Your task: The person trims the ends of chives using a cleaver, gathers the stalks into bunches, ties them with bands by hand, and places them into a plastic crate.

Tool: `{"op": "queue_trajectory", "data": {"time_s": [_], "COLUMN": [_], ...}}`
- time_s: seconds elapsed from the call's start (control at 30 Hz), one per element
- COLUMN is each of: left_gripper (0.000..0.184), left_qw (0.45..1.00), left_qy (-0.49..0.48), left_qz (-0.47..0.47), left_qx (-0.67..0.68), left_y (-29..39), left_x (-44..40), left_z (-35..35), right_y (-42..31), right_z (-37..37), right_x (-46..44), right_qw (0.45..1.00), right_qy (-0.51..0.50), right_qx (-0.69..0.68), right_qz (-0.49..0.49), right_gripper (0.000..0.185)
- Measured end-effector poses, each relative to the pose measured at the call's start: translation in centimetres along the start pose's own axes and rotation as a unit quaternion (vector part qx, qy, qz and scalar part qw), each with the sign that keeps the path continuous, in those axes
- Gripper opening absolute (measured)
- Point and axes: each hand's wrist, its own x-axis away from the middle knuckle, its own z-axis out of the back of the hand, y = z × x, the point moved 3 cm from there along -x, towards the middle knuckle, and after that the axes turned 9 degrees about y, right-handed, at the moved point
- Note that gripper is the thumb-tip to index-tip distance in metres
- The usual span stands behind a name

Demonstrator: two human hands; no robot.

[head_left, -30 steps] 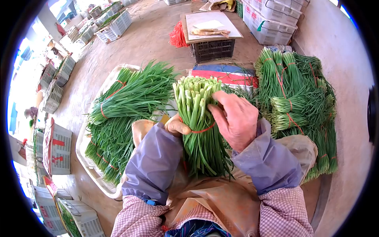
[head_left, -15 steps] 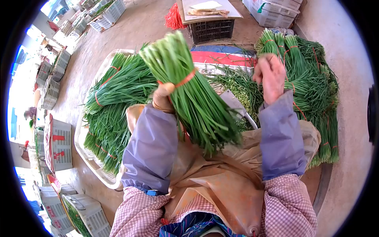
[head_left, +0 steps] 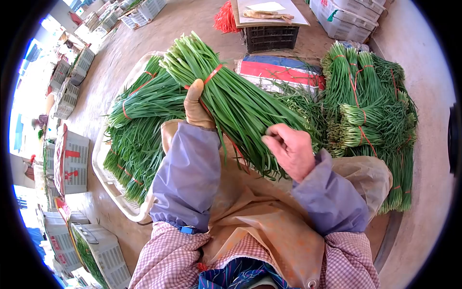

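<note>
This looks like a produce packing shed or workroom: banded bundles of long green leaves (head_left: 368,127) are stacked near a plain wall (head_left: 428,96), pale slatted crates (head_left: 77,164) stand in rows over a bare, worn floor (head_left: 187,24), and a brown apron (head_left: 269,226) and purple sleeve covers (head_left: 187,168) go over checked clothing (head_left: 166,255).

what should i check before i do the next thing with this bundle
1. Left hand holding the bundle: ok, thumb beside the red tie.
2. Red tie across the bundle: ok, though its far side is hidden.
3. Tie tight enough: cannot tell.
4. Leaf tips even: not ok, they splay unevenly.
5. Right hand free of the leaves: cannot tell, its curled fingers are right by them.
</note>
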Motion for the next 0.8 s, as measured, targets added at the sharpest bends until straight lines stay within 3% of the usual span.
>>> {"op": "queue_trajectory", "data": {"time_s": [0.07, 0.17, 0.3, 0.33, 0.4, 0.47, 0.53, 0.57, 0.67, 0.8], "left_gripper": [0.06, 0.059, 0.056, 0.056, 0.056, 0.055, 0.054, 0.054, 0.053, 0.053], "left_qw": [1.0, 1.0, 1.0, 1.0, 1.0, 1.0, 1.0, 0.999, 0.999, 1.0], "left_qy": [-0.006, -0.012, -0.01, -0.011, 0.002, 0.008, -0.012, -0.022, -0.019, 0.003], "left_qz": [-0.002, -0.01, 0.002, 0.008, -0.009, -0.005, -0.004, -0.003, 0.0, -0.004], "left_qx": [-0.001, -0.007, -0.002, -0.002, -0.011, -0.014, -0.029, -0.034, -0.032, -0.029], "left_y": [0.2, 0.6, 1.0, 1.0, 0.9, 0.9, 0.7, 0.7, 0.8, 1.1], "left_x": [0.0, -0.4, -0.3, -0.2, 0.0, 0.1, 0.4, 0.4, 0.3, 0.0], "left_z": [0.0, 0.6, 0.2, 0.2, 0.2, -0.1, -0.5, -0.5, -0.1, 0.3], "right_y": [-0.1, 0.2, -1.0, -0.9, -1.0, -0.4, -0.1, -0.1, 0.7, 0.9], "right_z": [-1.3, -2.4, -1.4, -1.2, -0.8, -0.4, -0.2, 0.0, -0.3, -0.1], "right_x": [-0.4, -1.5, -2.6, -3.0, -3.5, -3.8, -3.7, -4.1, -4.0, -3.3], "right_qw": [1.0, 0.997, 0.989, 0.996, 0.992, 0.982, 0.912, 0.883, 0.806, 0.85], "right_qy": [-0.006, 0.042, -0.041, -0.009, 0.061, -0.028, -0.121, -0.169, -0.182, -0.278], "right_qx": [0.004, 0.011, -0.136, -0.073, -0.044, -0.182, -0.333, -0.362, -0.454, -0.297], "right_qz": [-0.008, 0.061, -0.044, 0.043, 0.103, -0.028, -0.208, -0.247, -0.334, -0.335], "right_gripper": [0.01, 0.009, 0.009, 0.008, 0.008, 0.006, 0.006, 0.008, 0.009, 0.017]}}
